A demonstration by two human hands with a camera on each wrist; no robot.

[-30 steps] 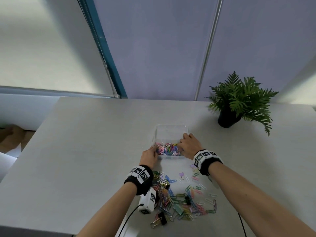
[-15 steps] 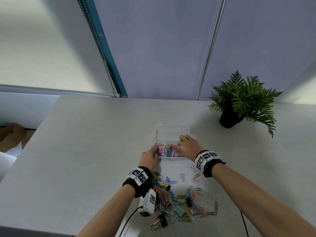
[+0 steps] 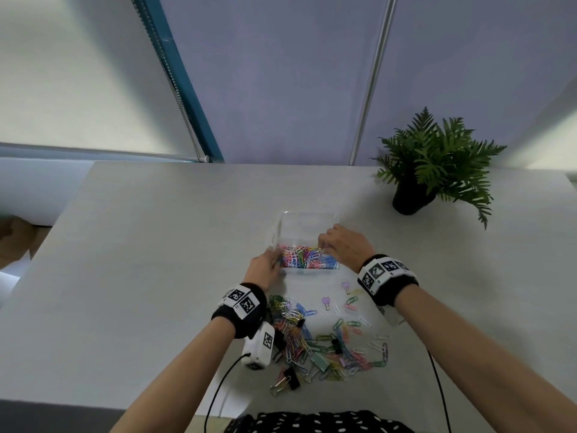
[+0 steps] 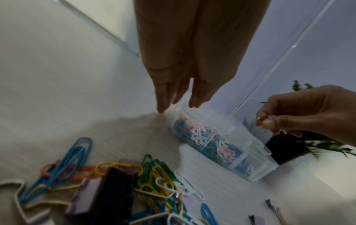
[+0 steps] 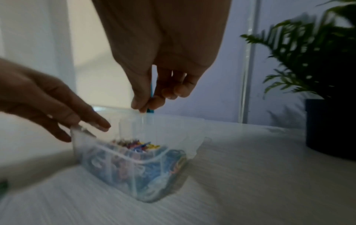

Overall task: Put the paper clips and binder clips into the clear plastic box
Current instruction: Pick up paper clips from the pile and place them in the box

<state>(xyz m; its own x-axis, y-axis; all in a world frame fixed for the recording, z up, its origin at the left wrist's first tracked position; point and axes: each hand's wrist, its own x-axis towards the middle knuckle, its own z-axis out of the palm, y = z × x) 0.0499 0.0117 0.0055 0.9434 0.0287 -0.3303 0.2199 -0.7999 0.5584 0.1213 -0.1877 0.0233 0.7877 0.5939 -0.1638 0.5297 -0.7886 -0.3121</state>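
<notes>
The clear plastic box (image 3: 309,218) stands mid-table, its near compartment full of coloured paper clips (image 3: 304,257). My left hand (image 3: 265,270) lies with straight fingers against the box's near left corner; its fingers (image 5: 90,121) rest on the rim. Over the box's right side my right hand (image 3: 331,242) hovers, its thumb and forefinger (image 5: 142,106) pinching a small lilac clip (image 4: 272,116). Loose paper clips and binder clips (image 3: 312,339) lie in a heap between my forearms, seen close in the left wrist view (image 4: 154,175) in front of the box (image 4: 256,172).
A potted fern (image 3: 434,164) stands at the back right of the table. Two lilac binder clips (image 3: 325,303) lie apart near the box, and a black one (image 3: 288,381) lies near the front edge. A wrist camera's cable (image 3: 218,385) trails off the front.
My right hand has crept a little farther over the box's right side. The left hand has stayed at the near left corner.
</notes>
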